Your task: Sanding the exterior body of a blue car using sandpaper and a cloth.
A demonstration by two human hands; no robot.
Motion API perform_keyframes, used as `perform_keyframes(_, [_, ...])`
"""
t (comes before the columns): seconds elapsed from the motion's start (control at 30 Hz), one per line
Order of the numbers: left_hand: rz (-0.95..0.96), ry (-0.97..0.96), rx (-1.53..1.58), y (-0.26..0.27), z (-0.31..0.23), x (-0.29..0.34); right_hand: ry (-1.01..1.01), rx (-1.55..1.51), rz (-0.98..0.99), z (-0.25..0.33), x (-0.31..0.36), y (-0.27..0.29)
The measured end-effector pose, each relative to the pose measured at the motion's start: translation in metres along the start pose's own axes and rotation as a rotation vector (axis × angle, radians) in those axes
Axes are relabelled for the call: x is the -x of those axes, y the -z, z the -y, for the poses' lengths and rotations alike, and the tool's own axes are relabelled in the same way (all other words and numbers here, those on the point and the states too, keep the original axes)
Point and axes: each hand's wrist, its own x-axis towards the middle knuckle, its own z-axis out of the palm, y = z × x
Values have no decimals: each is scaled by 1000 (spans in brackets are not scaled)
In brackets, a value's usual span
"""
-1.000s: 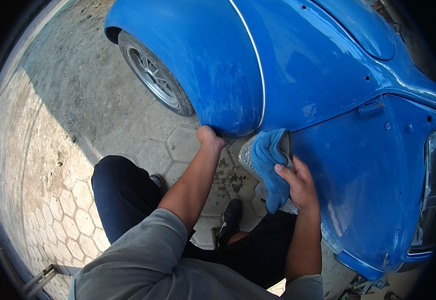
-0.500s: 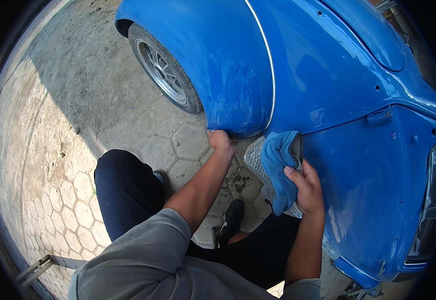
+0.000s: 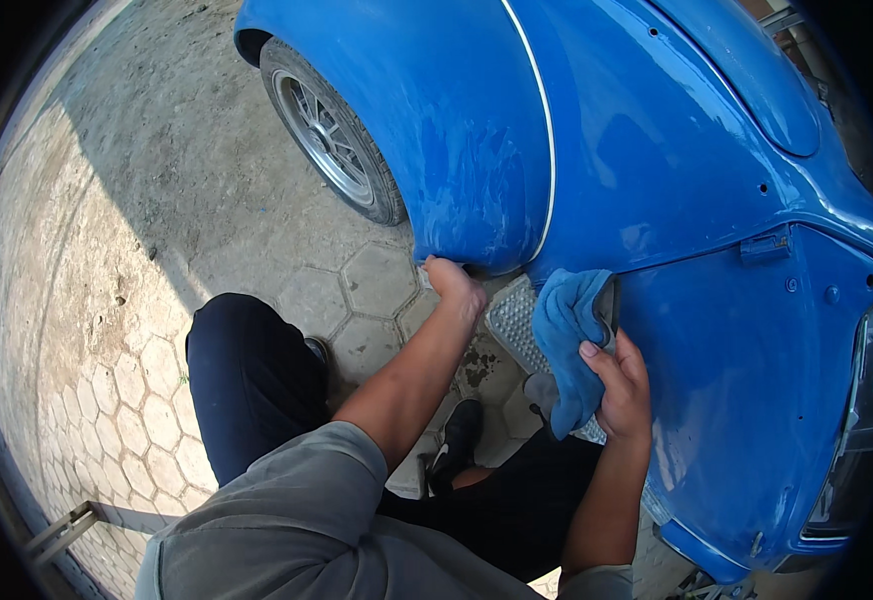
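Observation:
My right hand [image 3: 625,388] grips a blue cloth [image 3: 569,335] with a grey underside, thumb on top. The cloth hangs in folds beside the car's blue door [image 3: 717,370], over a studded running board [image 3: 517,322]. My left hand [image 3: 457,287] is curled at the lower rear edge of the blue fender [image 3: 467,190]. Its fingers are mostly hidden, and a small pale bit shows beside them; what they hold cannot be made out. Whitish, streaky smears mark the fender's surface just above that hand.
The car's wheel [image 3: 332,130] stands under the fender at upper left. Hexagonal paving [image 3: 377,280] lies below, turning to rough, dusty ground [image 3: 177,130] farther out. My bent knee [image 3: 247,380] and a black shoe [image 3: 460,440] are close to the running board. A metal bar [image 3: 62,530] sits at lower left.
My left hand has shifted slightly right along the fender's lower edge. My right hand and the cloth have moved a little right and down in the picture.

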Motion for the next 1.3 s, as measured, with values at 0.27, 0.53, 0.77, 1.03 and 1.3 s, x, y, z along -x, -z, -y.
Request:
perform_keyframes(0.27, [-78, 124, 67, -1, -18, -27, 1, 17, 10, 1, 0, 3])
perform_keyframes(0.53, [-203, 78, 17, -8, 34, 4, 2, -33, -6, 5, 4, 4])
perform_keyframes(0.77, [-187, 277, 152, 5, 5, -30, -6, -18, -18, 4, 4, 8])
perform_keyframes(1.03, [-134, 193, 144, 9, 36, -8, 11, -22, -25, 7, 9, 9])
perform_keyframes(1.3, [-15, 462, 316, 34, 27, -67, 13, 11, -23, 7, 7, 9])
